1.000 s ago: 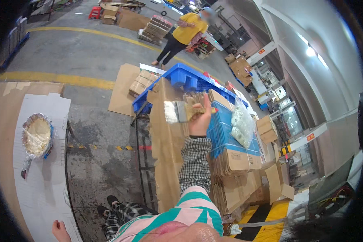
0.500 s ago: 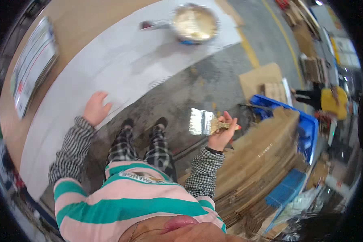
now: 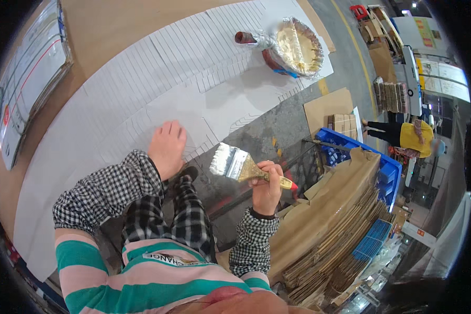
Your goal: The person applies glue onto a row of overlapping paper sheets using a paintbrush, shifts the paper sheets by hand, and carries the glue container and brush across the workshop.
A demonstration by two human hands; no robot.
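My right hand point(image 3: 267, 192) grips a wide flat brush point(image 3: 250, 170) by its wooden, red-tipped handle. The brush's bristles are coated white and point left, above the floor near the sheets' edge. Palm down, my left hand point(image 3: 168, 149) rests on fanned-out white sheets point(image 3: 157, 78), fingers stretched out near their close edge. The sheets overlap in narrow steps across the table. On their far right end stands a round pan point(image 3: 319, 46) with a foil-like lining, holding a cream-coloured paste point(image 3: 292, 48). Its handle points left, and a strip crosses its top.
Brown board point(image 3: 107, 26) covers the table, with a stack of printed sheets point(image 3: 34, 78) at far left. To my right are a blue crate point(image 3: 392, 180), a pile of flat cardboard point(image 3: 324, 235) and a blue strapped bundle point(image 3: 371, 239). A person in yellow point(image 3: 414, 138) stands farther off.
My left hand has moved right and come down flat on the sheets. My right hand has shifted slightly left and down with the brush. The view has turned, so the pan appears farther right.
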